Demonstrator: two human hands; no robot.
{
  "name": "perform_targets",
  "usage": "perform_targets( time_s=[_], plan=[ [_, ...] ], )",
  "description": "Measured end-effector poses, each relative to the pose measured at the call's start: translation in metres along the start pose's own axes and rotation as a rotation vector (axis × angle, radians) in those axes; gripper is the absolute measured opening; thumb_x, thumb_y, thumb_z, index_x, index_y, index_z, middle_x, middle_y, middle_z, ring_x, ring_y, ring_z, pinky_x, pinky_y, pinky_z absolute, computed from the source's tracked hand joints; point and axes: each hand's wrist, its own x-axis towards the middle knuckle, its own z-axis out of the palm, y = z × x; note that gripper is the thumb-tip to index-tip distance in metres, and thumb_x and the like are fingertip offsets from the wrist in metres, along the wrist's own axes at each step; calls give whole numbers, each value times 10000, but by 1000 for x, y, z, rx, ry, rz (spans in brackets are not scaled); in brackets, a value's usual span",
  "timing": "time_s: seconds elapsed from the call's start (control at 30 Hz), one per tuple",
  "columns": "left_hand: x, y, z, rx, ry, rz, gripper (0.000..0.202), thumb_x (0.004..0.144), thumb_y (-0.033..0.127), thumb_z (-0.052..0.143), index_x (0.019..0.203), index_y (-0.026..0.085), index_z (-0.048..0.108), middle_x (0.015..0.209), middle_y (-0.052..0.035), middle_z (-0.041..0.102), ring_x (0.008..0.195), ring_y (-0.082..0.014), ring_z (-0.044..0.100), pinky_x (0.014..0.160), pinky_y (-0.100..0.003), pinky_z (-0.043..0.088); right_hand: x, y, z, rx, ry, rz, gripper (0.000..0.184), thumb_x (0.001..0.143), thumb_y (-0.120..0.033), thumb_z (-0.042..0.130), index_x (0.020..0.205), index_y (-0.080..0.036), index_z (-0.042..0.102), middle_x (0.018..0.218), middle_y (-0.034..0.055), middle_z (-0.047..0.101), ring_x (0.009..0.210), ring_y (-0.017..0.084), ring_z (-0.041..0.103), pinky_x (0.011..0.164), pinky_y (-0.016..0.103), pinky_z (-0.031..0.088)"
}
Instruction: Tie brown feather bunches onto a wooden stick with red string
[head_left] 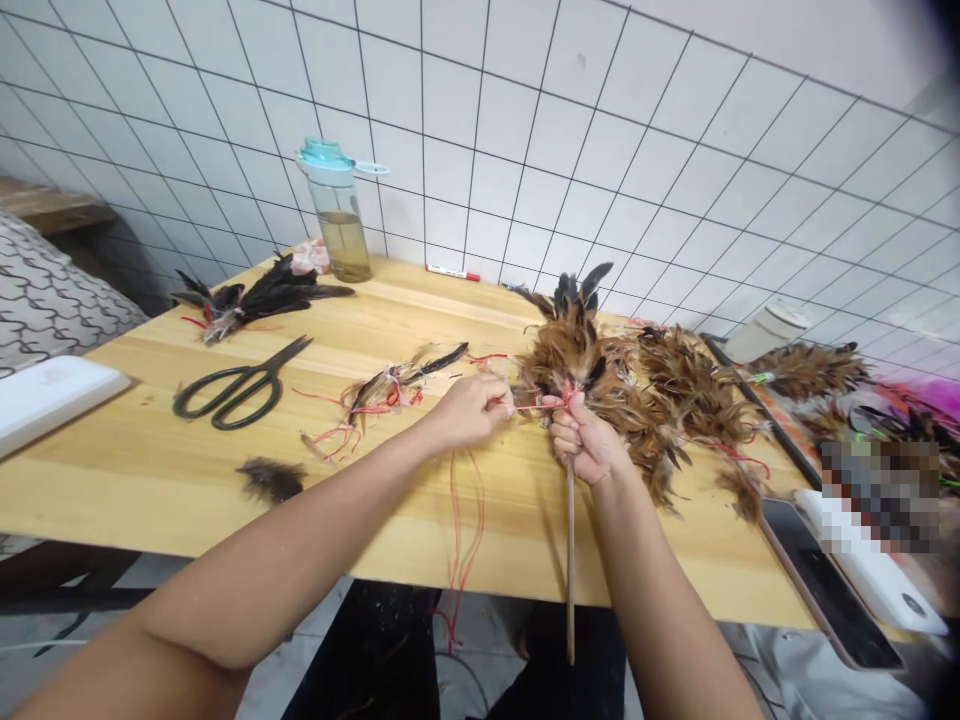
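My right hand is closed round the stick of a feather duster, just under its brown and black feathers. The bare wooden stick points down past the table's front edge. In my left hand, the closed fingers pinch a red string, pulled taut to the binding at the base of the feathers. Loose red string hangs below my left hand over the table edge. Left of that hand lie feather scraps tangled with red string.
Black-handled scissors, a dark feather bundle and a feather tuft lie on the left of the wooden table. A water bottle and marker are by the wall. Brown feather bundles and a phone are on the right.
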Motion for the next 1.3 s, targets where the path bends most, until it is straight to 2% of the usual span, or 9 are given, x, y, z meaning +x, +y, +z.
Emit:
perform_targets(
  time_s=[0.17, 0.33, 0.67, 0.73, 0.9, 0.97, 1.07, 1.2, 1.3],
  plan=[
    [-5, 10, 3, -21, -111, 85, 186, 817, 227, 486, 641, 171, 510, 687, -12, 540, 690, -146, 492, 654, -266, 339, 6, 4, -8, 90, 90, 12, 363, 857, -470, 587, 724, -134, 564, 469, -104, 238, 387, 34, 78, 313, 133, 118],
    [-8, 16, -3, -26, -46, 125, 201, 822, 233, 467, 631, 169, 463, 653, 0, 492, 674, -137, 459, 661, -260, 324, 6, 3, -9, 84, 114, 5, 374, 879, -446, 565, 661, -147, 510, 450, -106, 232, 355, 23, 96, 303, 135, 114],
    [-5, 10, -4, -91, -29, -1, 189, 804, 238, 516, 638, 149, 538, 638, 10, 523, 639, -116, 464, 635, -234, 326, -2, -6, -9, 58, 171, -47, 305, 907, -313, 536, 660, -135, 535, 465, -101, 221, 371, 25, 100, 302, 126, 122],
    [-4, 4, -2, -156, -129, -39, 167, 796, 243, 535, 669, 146, 584, 661, 2, 576, 648, -115, 497, 630, -223, 347, -13, -11, -7, 52, 101, -81, 288, 885, -357, 574, 714, -125, 582, 484, -101, 211, 391, 27, 89, 309, 126, 127],
    [-4, -5, -2, -423, -600, -3, 179, 811, 274, 559, 785, 137, 671, 823, -53, 701, 783, -143, 621, 722, -219, 438, -49, -18, -15, -12, -155, -15, 338, 805, -418, 676, 937, -108, 656, 525, -104, 205, 426, 22, 72, 336, 124, 128],
    [-5, -5, -1, -414, -672, 38, 215, 833, 298, 550, 850, 140, 695, 885, -68, 712, 826, -153, 636, 741, -223, 447, -58, -15, -27, 6, -164, 14, 343, 796, -420, 687, 945, -113, 654, 536, -105, 196, 433, 20, 63, 341, 121, 123],
    [-3, -8, 2, -304, -474, 54, 229, 847, 309, 548, 915, 165, 713, 962, -63, 709, 875, -163, 633, 784, -242, 446, -61, -10, -49, 119, -85, -34, 281, 820, -401, 667, 877, -128, 632, 546, -103, 188, 434, 28, 51, 329, 126, 126],
    [2, -24, 7, -44, 91, -56, 220, 861, 246, 503, 906, 168, 704, 944, -62, 686, 878, -177, 606, 813, -293, 442, -55, -6, -64, 275, -6, -134, 228, 894, -375, 575, 847, -152, 584, 539, -100, 191, 415, 43, 79, 320, 124, 181],
    [8, -35, 11, 104, 258, -27, 224, 863, 208, 489, 937, 168, 697, 938, -70, 663, 895, -181, 582, 839, -318, 443, -52, -4, -62, 299, -28, -103, 230, 889, -381, 580, 858, -153, 571, 530, -103, 203, 402, 40, 98, 316, 122, 191]
  ],
)
